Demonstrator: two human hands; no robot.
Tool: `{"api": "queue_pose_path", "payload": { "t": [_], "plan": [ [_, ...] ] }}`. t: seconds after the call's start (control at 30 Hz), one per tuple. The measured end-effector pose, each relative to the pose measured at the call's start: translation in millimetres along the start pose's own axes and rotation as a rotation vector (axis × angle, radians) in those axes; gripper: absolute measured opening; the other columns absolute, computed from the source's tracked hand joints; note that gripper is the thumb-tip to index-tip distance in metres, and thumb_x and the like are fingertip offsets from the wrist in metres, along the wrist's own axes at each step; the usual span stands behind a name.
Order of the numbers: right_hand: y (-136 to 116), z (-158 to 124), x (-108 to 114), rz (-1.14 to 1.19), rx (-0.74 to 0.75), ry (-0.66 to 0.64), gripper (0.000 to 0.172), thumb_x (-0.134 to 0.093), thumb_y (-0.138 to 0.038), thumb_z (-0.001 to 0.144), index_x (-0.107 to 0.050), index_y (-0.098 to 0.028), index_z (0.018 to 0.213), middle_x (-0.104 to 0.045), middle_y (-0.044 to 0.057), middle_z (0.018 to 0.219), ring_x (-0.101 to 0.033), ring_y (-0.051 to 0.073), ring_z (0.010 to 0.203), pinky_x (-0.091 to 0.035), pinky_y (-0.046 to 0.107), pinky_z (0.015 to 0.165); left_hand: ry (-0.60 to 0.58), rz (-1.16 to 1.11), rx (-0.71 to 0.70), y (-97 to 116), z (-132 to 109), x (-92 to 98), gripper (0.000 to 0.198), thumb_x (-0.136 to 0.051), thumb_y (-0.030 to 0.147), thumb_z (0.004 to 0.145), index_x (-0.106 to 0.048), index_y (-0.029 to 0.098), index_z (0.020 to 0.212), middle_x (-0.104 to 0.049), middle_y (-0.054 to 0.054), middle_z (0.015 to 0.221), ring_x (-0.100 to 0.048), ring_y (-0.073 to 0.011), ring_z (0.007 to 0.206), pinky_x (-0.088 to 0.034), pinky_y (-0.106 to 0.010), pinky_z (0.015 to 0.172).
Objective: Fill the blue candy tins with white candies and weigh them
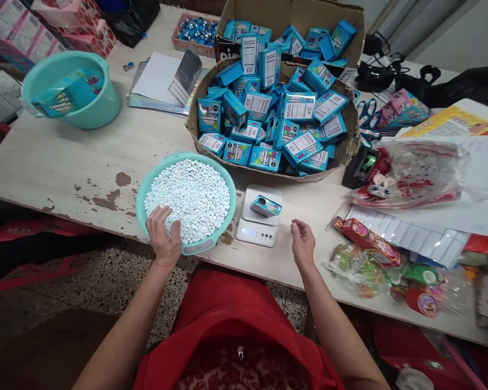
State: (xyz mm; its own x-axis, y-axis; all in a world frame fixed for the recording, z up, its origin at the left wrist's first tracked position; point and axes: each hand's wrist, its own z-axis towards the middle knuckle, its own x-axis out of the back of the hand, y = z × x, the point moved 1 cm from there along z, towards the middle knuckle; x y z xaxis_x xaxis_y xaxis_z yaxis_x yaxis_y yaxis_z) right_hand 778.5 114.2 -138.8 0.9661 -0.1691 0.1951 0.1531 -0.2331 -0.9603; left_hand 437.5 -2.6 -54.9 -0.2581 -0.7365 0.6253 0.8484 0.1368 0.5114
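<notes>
Nearest us, our left hand [162,235], fingers loosely spread, meets the near side of the bowl [198,247] of white pieces [189,197]; our right hand [303,242], half-curled, shows nothing held. Between them, the scale [255,225] bears 1 blue container [267,206], best kept centred and untouched for true readings. Beyond stands a filled carton [192,122].

A tin [270,208] lies on the scale [250,234], a bowl [141,197] of candies [193,200] at left, a box [351,154] on the far side.
</notes>
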Motion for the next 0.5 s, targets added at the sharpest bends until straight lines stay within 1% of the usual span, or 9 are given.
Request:
{"api": "queue_pose_path", "payload": {
  "t": [0.07,0.1,0.17,0.2,0.23,0.27,0.3,0.4,0.5],
  "plan": [
    [9.6,-0.3,-1.0,0.009,-0.036,-0.008,0.046,-0.059,-0.052,0.072,-0.060,-0.016,0.100,-0.066,0.013,0.107,-0.061,0.023,0.099,-0.046,0.045,0.091,0.017,-0.055,-0.134,13.2,-15.7,3.1,0.027,-0.055,0.041,0.086,-0.058,0.017,0.100,-0.062,-0.012,0.095,-0.058,-0.0264,0.101,-0.042,-0.044,0.093],
    [14.1,-0.3,-2.4,0.016,-0.055,-0.016,0.046,-0.058,-0.052,0.071,-0.060,-0.016,0.100,-0.066,0.014,0.108,-0.061,0.024,0.098,-0.047,0.045,0.090,-0.042,-0.106,-0.221,22.0,-27.1,2.7,0.022,-0.058,0.036,0.084,-0.058,0.019,0.097,-0.062,-0.010,0.089,-0.059,-0.0239,0.093,-0.045,-0.041,0.088],
    [22.7,-0.3,-6.6,0.033,-0.097,-0.036,0.047,-0.058,-0.052,0.071,-0.060,-0.015,0.101,-0.066,0.015,0.109,-0.064,0.023,0.094,-0.049,0.045,0.087,-0.305,-0.239,-0.341,40.7,-53.9,-5.0,0.014,-0.056,0.027,0.084,-0.061,0.022,0.097,-0.063,-0.007,0.085,-0.060,-0.0202,0.086,-0.048,-0.037,0.083],
    [26.6,-0.2,-9.3,0.041,-0.119,-0.048,0.047,-0.057,-0.051,0.071,-0.060,-0.015,0.102,-0.066,0.015,0.109,-0.065,0.023,0.091,-0.051,0.045,0.085,-0.466,-0.293,-0.324,48.6,-67.1,-13.2,0.017,-0.052,0.022,0.086,-0.061,0.023,0.100,-0.064,-0.007,0.089,-0.061,-0.0195,0.087,-0.049,-0.036,0.084],
    [30.2,0.0,-12.1,0.049,-0.138,-0.062,0.048,-0.057,-0.051,0.072,-0.060,-0.015,0.103,-0.067,0.016,0.108,-0.066,0.023,0.088,-0.052,0.045,0.082,-0.598,-0.322,-0.238,54.3,-78.4,-24.1,0.023,-0.047,0.019,0.087,-0.061,0.023,0.104,-0.066,-0.008,0.095,-0.061,-0.0195,0.092,-0.049,-0.036,0.087],
    [33.4,0.3,-15.0,0.056,-0.154,-0.076,0.048,-0.057,-0.051,0.072,-0.060,-0.015,0.104,-0.068,0.015,0.107,-0.067,0.022,0.085,-0.053,0.044,0.080,-0.683,-0.324,-0.108,57.6,-86.8,-37.5,0.029,-0.043,0.016,0.087,-0.061,0.022,0.109,-0.065,-0.009,0.103,-0.060,-0.0204,0.100,-0.048,-0.037,0.091],
    [36.3,0.8,-17.6,0.060,-0.166,-0.090,0.048,-0.057,-0.051,0.072,-0.061,-0.015,0.104,-0.069,0.015,0.105,-0.067,0.022,0.084,-0.054,0.044,0.079,-0.724,-0.306,0.028,58.8,-92.0,-52.5,0.035,-0.039,0.014,0.086,-0.059,0.020,0.115,-0.064,-0.011,0.112,-0.058,-0.0219,0.107,-0.046,-0.040,0.096],
    [42.3,3.0,-23.0,0.057,-0.176,-0.129,0.048,-0.057,-0.051,0.072,-0.064,-0.015,0.103,-0.070,0.014,0.103,-0.068,0.022,0.084,-0.056,0.043,0.078,-0.692,-0.261,0.335,54.8,-89.1,-100.2,0.046,-0.039,0.009,0.081,-0.056,0.016,0.122,-0.059,-0.014,0.124,-0.050,-0.0266,0.122,-0.033,-0.048,0.109],
    [45.3,4.8,-24.9,0.040,-0.163,-0.153,0.047,-0.056,-0.050,0.073,-0.065,-0.016,0.104,-0.071,0.013,0.102,-0.068,0.023,0.089,-0.056,0.043,0.080,-0.673,-0.306,0.444,51.9,-73.5,-135.2,0.045,-0.044,0.006,0.074,-0.063,0.018,0.113,-0.064,-0.011,0.116,-0.052,-0.0277,0.119,-0.030,-0.049,0.111]
  ]
}}
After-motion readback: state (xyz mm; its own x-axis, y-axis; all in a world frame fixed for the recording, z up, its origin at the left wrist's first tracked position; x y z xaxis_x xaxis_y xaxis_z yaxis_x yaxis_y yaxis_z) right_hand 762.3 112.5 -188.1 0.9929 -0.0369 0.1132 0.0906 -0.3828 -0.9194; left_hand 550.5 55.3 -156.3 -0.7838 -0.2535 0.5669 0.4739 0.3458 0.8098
